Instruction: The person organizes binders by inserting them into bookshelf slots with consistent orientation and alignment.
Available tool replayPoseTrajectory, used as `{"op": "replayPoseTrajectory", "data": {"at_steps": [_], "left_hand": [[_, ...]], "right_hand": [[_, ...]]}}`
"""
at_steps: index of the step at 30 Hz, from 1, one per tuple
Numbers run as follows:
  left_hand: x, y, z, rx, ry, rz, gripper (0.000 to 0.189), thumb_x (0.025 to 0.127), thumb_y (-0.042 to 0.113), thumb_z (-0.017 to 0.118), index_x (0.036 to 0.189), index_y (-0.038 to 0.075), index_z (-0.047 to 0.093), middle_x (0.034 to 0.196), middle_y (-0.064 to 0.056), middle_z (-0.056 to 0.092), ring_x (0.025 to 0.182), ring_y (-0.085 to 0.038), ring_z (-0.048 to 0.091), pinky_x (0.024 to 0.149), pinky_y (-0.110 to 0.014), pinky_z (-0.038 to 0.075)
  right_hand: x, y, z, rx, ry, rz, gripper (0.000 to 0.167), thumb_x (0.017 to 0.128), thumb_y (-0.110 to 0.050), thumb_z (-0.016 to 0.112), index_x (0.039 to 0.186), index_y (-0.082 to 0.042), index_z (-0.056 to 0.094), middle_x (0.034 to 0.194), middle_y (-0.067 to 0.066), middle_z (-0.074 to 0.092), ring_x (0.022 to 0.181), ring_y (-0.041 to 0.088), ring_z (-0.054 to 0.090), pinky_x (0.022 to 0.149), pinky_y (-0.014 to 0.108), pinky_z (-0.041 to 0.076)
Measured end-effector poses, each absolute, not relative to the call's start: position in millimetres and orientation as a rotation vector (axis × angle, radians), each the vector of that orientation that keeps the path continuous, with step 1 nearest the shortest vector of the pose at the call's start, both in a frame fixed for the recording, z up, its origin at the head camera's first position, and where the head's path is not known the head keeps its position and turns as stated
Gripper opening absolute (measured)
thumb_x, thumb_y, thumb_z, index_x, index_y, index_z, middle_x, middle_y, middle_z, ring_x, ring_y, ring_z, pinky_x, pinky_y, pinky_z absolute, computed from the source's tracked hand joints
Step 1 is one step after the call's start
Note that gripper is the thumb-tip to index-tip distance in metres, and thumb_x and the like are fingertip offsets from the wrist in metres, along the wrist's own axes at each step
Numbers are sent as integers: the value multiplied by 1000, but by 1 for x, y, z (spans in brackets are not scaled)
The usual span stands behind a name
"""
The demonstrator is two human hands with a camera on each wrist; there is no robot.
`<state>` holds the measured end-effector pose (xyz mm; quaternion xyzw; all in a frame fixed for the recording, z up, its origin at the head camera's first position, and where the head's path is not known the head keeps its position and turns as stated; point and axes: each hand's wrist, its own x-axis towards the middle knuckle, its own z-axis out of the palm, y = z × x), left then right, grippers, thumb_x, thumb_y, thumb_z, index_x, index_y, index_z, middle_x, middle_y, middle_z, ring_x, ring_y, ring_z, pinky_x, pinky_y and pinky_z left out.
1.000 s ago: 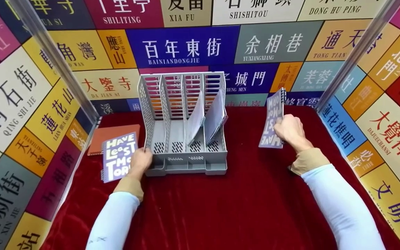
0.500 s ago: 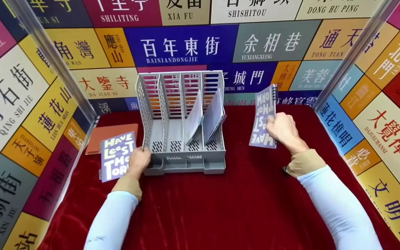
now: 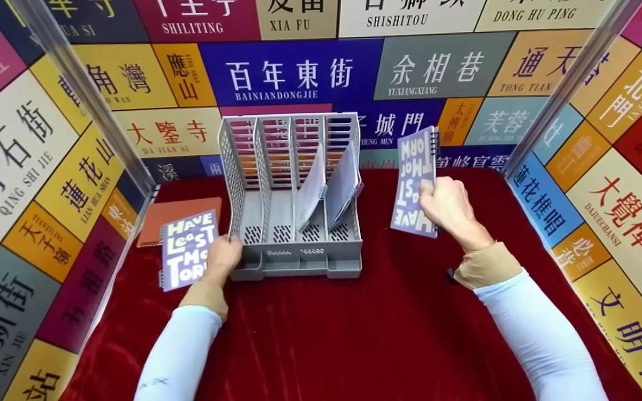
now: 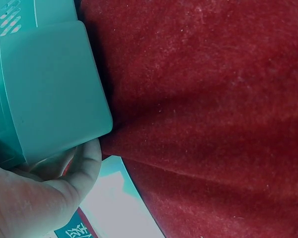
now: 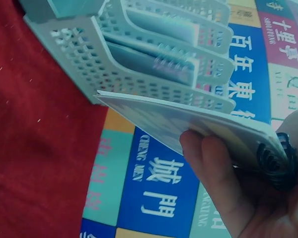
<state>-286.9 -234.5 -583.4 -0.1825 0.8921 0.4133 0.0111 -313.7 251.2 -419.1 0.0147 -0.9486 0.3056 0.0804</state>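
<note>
A grey plastic file organizer (image 3: 285,259) with several upright slots stands mid-table. My left hand (image 3: 224,257) grips its front left corner; in the left wrist view the fingers (image 4: 89,161) curl under the edge of that corner. My right hand (image 3: 450,209) pinches a purple spiral notebook (image 3: 412,184) by its coil edge, to the right of the organizer, its lettering upside down. The right wrist view shows fingertips against the notebook's cover (image 5: 154,119). Two spiral notebooks lean in the organizer's right-hand slots, one pale (image 3: 312,189) and one purple (image 3: 341,186).
Left of the organizer, another purple notebook (image 3: 184,250) lies face up, overlapping an orange-brown notebook (image 3: 156,223). Red velvet cloth (image 3: 354,334) covers the table. Lettered panels (image 3: 293,72) rise behind and on both sides, with clear posts (image 3: 563,83) at the corners.
My right hand has carried the notebook leftward toward the organizer, turning its cover more to the camera. My left hand keeps its grip on the organizer's corner.
</note>
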Motion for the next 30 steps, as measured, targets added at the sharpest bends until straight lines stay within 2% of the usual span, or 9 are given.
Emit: {"op": "replayPoseTrajectory", "data": {"at_steps": [7, 10, 15, 18, 22, 25, 30], "left_hand": [[-293, -241, -592, -570, 2751, 1318, 46, 111, 28, 40, 108, -4, 72, 131, -33, 72, 112, -44, 66, 109, -61, 53], [-311, -254, -621, -556, 2788, 1303, 45, 107, 31, 41, 100, 1, 74, 126, -30, 75, 109, -43, 70, 103, -60, 56], [-338, -272, -668, -525, 2848, 1249, 48, 107, 37, 40, 99, 6, 76, 126, -25, 78, 111, -42, 74, 100, -59, 58], [-331, -269, -661, -514, 2846, 1269, 49, 107, 37, 40, 101, 5, 76, 124, -24, 79, 107, -40, 73, 97, -57, 58], [-311, -254, -622, -532, 2789, 1303, 48, 108, 32, 41, 106, 0, 75, 127, -29, 76, 109, -42, 70, 102, -59, 56], [-306, -250, -608, -535, 2772, 1293, 45, 109, 30, 42, 106, -2, 74, 128, -33, 73, 110, -45, 68, 104, -61, 55], [-303, -249, -606, -533, 2795, 1292, 44, 108, 30, 42, 100, -1, 73, 123, -32, 74, 104, -42, 68, 100, -58, 56]], "right_hand": [[-305, 238, -413, 90, -2804, 948, 40, 110, -25, 55, 111, 7, 79, 100, 29, 83, 87, 44, 83, 74, 52, 65], [-301, 233, -410, 117, -2780, 942, 39, 110, -24, 56, 107, 6, 80, 96, 28, 83, 85, 44, 82, 71, 50, 63], [-296, 225, -406, 164, -2746, 946, 37, 109, -23, 58, 107, 6, 81, 93, 28, 83, 82, 44, 82, 68, 49, 62], [-294, 220, -404, 176, -2736, 955, 38, 109, -23, 58, 110, 6, 81, 94, 27, 84, 82, 43, 83, 66, 48, 62], [-291, 214, -404, 179, -2723, 973, 37, 109, -24, 59, 110, 5, 82, 93, 26, 84, 81, 42, 83, 62, 40, 58], [-289, 210, -404, 194, -2711, 990, 36, 109, -23, 60, 109, 5, 82, 92, 25, 84, 80, 41, 82, 59, 35, 55], [-287, 199, -405, 216, -2715, 1052, 36, 109, -22, 59, 114, 6, 82, 95, 26, 85, 80, 40, 83, 56, 29, 54]]}}
